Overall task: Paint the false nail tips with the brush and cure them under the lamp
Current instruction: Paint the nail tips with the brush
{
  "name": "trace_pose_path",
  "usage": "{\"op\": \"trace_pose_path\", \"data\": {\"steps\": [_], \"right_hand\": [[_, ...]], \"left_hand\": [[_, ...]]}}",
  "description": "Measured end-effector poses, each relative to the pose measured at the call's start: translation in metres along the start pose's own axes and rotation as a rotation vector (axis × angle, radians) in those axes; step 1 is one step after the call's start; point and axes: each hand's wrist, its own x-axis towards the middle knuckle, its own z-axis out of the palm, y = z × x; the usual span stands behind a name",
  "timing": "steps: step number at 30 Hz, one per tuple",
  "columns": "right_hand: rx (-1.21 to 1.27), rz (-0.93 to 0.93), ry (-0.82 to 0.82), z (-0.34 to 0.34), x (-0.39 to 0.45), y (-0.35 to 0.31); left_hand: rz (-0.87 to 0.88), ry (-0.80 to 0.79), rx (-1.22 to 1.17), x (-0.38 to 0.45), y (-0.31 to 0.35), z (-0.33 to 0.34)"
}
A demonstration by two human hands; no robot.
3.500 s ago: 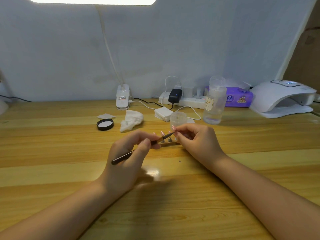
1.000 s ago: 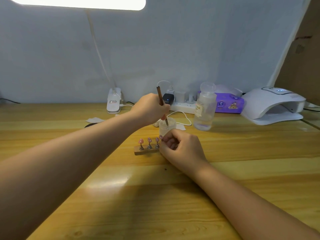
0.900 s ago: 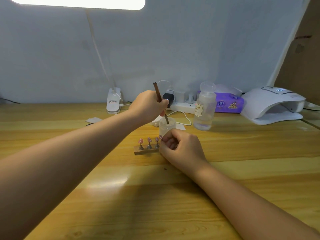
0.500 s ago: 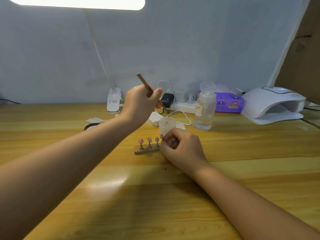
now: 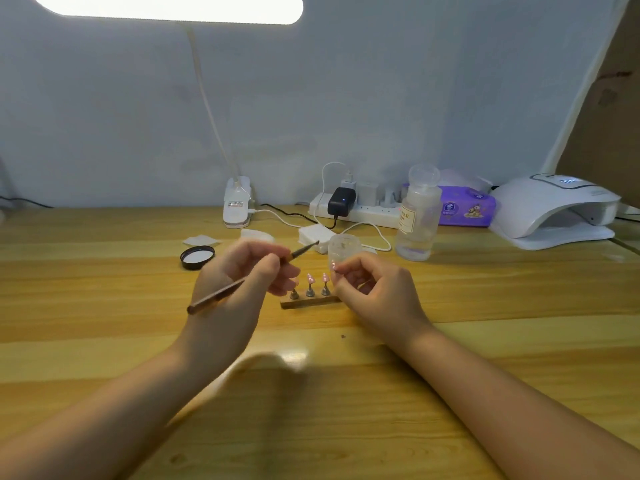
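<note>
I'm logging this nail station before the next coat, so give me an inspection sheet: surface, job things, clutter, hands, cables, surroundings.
Surface: wooden table, glare patch near the front.
Job's things: wooden holder strip carrying pink nail tips on metal stands; brush; small clear cup; white curing lamp at far right.
Clutter: black lid, white pads, clear bottle, purple wipes pack.
Hands: left hand grips the brush, tip raised toward the cup; right hand pinches a stand at the strip's right end.
Cables: white cable and black adapter on a power strip.
Surroundings: grey wall, desk light overhead.
</note>
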Motion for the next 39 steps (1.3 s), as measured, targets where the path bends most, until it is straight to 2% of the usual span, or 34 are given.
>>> {"op": "trace_pose_path", "data": {"steps": [12, 24, 29, 34, 39], "right_hand": [[-0.042, -0.010, 0.018, 0.000, 0.001, 0.003], [-0.057, -0.054, 0.004, -0.001, 0.000, 0.003], [-0.043, -0.055, 0.005, -0.001, -0.001, 0.002], [-0.041, -0.042, -0.009, -0.002, -0.001, 0.002], [-0.034, -0.034, -0.004, -0.001, -0.001, 0.002]], "left_hand": [[0.133, -0.128, 0.292, -0.016, -0.003, -0.003], [0.117, -0.152, 0.303, -0.016, -0.002, -0.004], [0.062, -0.168, 0.233, -0.017, -0.007, -0.008], [0.103, -0.126, 0.228, -0.017, -0.008, -0.007], [0.105, -0.168, 0.240, -0.017, -0.008, -0.004]]}}
